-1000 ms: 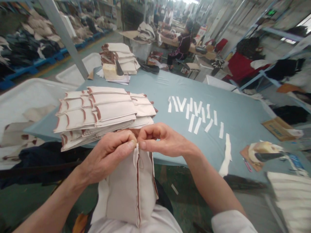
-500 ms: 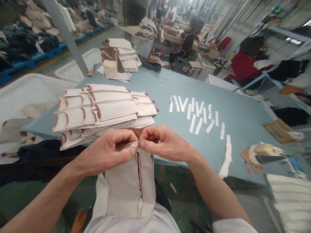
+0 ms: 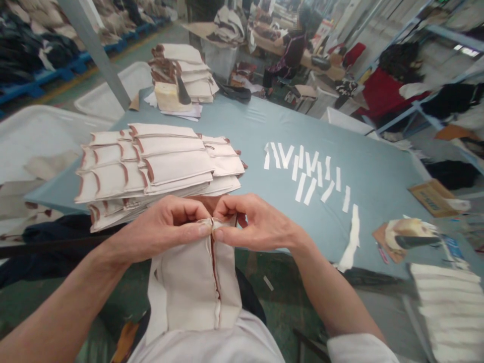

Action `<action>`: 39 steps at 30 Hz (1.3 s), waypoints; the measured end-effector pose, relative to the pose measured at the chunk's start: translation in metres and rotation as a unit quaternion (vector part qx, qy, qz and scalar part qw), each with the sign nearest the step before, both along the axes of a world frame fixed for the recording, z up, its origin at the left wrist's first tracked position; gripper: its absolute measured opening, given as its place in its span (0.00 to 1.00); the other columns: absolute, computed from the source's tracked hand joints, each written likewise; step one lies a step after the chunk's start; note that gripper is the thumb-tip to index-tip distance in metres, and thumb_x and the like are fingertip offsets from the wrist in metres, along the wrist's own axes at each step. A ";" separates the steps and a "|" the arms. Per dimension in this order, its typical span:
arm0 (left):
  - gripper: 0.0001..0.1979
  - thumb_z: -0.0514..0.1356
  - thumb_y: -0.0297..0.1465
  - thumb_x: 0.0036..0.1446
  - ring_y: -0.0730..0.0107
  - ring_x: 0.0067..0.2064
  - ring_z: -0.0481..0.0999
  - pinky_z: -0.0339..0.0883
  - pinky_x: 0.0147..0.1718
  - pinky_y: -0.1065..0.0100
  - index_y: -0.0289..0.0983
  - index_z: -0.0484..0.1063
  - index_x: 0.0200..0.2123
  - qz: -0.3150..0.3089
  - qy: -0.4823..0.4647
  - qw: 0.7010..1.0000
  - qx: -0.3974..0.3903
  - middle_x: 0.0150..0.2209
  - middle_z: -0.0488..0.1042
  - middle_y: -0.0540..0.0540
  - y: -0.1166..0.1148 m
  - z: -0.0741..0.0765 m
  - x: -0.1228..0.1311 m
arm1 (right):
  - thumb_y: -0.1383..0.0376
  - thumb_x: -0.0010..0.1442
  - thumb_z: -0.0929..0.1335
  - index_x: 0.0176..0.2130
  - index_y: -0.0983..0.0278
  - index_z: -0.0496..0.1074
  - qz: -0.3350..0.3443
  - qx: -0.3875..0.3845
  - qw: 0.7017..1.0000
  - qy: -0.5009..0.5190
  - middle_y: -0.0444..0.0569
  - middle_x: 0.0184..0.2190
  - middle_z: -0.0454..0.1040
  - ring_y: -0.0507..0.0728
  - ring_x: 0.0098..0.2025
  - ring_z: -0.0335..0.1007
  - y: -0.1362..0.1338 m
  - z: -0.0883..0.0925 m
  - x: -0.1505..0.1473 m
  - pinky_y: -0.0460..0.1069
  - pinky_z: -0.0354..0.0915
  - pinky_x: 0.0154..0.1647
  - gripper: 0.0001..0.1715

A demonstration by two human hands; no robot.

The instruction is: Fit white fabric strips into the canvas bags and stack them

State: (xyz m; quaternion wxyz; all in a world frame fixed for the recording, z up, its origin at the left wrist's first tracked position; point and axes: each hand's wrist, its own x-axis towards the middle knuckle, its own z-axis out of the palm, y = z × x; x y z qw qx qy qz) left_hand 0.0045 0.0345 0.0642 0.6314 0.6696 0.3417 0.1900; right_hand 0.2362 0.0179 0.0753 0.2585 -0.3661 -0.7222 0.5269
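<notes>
Matt cream cloth piece (image 3: pixel 196 282) with a rust-brown seam (soft, slightly wrinkled), stacked cloth pieces (image 3: pixel 151 169) alike, smooth matt blue tabletop (image 3: pixel 378 176), white paper-like strips (image 3: pixel 306 174)

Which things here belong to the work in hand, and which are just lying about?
In use: cream fabric piece with brown piping, pinched at its top by left hand and right hand; probably the near stack of matching cream pieces.
Lying about: short white strips, far stack of cream pieces, brown cardboard sheet.

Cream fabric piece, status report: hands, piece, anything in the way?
Left hand and right hand pinch top edge of cream fabric piece. Piece hangs toward lap, brown seam centred. Stack of pieces close beyond hands.
</notes>
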 end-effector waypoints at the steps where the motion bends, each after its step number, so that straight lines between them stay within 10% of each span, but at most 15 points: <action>1: 0.19 0.68 0.44 0.61 0.75 0.27 0.62 0.58 0.24 0.76 0.35 0.77 0.28 0.001 0.000 1.000 -0.003 0.25 0.69 0.52 0.000 -0.001 -0.001 | 0.62 0.59 0.73 0.32 0.63 0.71 -0.002 0.019 1.000 -0.017 0.39 0.27 0.68 0.49 0.30 0.59 -0.001 0.001 0.000 0.45 0.56 0.32 0.09; 27: 0.15 0.60 0.37 0.61 0.77 0.25 0.61 0.54 0.22 0.76 0.35 0.74 0.25 0.016 0.070 0.992 0.107 0.23 0.65 0.54 -0.004 -0.004 0.000 | 0.64 0.61 0.69 0.30 0.62 0.68 -0.023 -0.020 1.000 0.000 0.37 0.25 0.62 0.48 0.27 0.54 -0.006 -0.022 -0.006 0.44 0.53 0.28 0.09; 39: 0.18 0.63 0.42 0.62 0.76 0.27 0.59 0.54 0.24 0.75 0.34 0.72 0.26 0.017 0.049 0.998 0.033 0.25 0.65 0.53 -0.002 -0.015 -0.001 | 0.67 0.64 0.68 0.40 0.63 0.73 -0.058 0.119 0.989 -0.059 0.41 0.32 0.75 0.51 0.32 0.67 -0.009 -0.030 -0.003 0.46 0.60 0.34 0.03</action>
